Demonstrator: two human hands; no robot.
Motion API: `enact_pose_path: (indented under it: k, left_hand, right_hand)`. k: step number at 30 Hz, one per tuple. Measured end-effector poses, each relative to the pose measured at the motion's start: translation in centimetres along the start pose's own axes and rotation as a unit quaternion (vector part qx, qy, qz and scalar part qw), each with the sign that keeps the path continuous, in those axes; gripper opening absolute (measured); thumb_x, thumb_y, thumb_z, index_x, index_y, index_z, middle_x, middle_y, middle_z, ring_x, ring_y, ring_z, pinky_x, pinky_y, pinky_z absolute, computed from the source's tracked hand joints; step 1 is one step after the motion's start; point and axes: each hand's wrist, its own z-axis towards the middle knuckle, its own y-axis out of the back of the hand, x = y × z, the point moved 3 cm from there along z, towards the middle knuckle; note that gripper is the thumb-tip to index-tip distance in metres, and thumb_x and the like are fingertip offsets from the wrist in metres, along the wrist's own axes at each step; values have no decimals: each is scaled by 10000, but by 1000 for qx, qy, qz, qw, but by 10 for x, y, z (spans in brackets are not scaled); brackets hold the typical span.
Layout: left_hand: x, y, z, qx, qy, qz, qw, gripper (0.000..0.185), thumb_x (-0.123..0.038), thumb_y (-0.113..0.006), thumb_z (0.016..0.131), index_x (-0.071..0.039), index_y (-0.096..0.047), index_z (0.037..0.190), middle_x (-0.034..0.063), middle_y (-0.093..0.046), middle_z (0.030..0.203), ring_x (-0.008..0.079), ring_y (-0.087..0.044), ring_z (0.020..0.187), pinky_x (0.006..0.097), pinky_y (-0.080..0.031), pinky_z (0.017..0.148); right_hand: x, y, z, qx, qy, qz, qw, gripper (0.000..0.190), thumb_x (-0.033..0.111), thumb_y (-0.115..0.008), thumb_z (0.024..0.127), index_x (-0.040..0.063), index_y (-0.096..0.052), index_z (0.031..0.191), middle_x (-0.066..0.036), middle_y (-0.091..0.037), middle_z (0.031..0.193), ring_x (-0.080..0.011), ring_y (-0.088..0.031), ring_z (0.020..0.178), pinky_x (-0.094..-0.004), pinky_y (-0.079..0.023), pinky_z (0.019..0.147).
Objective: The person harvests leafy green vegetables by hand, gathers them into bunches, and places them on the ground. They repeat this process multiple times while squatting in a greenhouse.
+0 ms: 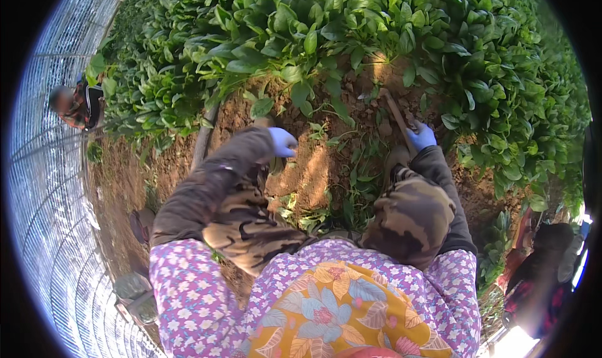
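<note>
My right hand [422,136], in a blue glove, is closed around the wooden handle of a small hand tool [398,115]. The tool's head end rests by the soil at the foot of the leafy green plants [301,19]; its blade is hard to make out. My left hand [283,142], also in a blue glove, is slightly blurred over the bare soil with its fingers curled. Whether anything is inside it cannot be told. Loose leaves [360,170] and small plants lie on the soil between my camouflage-clad knees.
A person in a checked top [77,106] is at the far left beside the plants. Another person [541,273] is at the lower right. A dark pipe or hose [205,134] lies left of my left arm. Ribbed greenhouse sheeting [47,170] curves along the left.
</note>
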Motion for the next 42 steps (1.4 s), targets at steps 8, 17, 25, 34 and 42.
enact_pose_path:
  k: [8,17,25,34,42]
  left_hand:
    - [-42,28,213,-147,-28,-81,985,345,-232,-498,908,-110,-612,1210,171,-620,1203,340,-607,1078,407,-466,948]
    - [7,149,269,-399,-6,-7,917,260,-138,-569,829,-68,-663,1062,188,-631,1104,368,-573,1081,387,-471,913]
    - [113,198,288,-479,80,97,869,321,-175,-529,867,-78,-614,1161,169,-591,1201,325,-528,1163,369,-417,994]
    - [184,185,304,-558,72,77,823,362,-213,-452,926,-88,-563,1247,150,-547,1292,285,-498,1214,369,-374,1048]
    - [113,191,250,-265,221,394,852,730,-447,-586,860,-123,-325,1460,165,-318,1495,320,-284,1390,403,-254,1139]
  right_hand:
    - [-3,-18,22,64,-98,-232,966,568,370,-702,770,108,-539,1246,-183,-616,1090,-363,-613,1000,-462,-504,836]
    - [-30,-37,34,57,-87,-108,989,581,342,-739,743,71,-550,1221,-196,-638,1060,-368,-626,972,-463,-510,804]
    - [31,-52,49,53,-57,154,985,562,262,-706,799,31,-510,1273,-206,-648,1075,-318,-661,956,-385,-519,782]
    - [105,-87,122,150,-131,302,932,520,252,-583,934,55,-416,1386,-191,-646,1016,-319,-638,894,-383,-497,783]
    - [84,-172,214,-156,125,128,971,373,229,-573,921,40,-529,1240,-253,-629,1006,-399,-611,919,-449,-490,745]
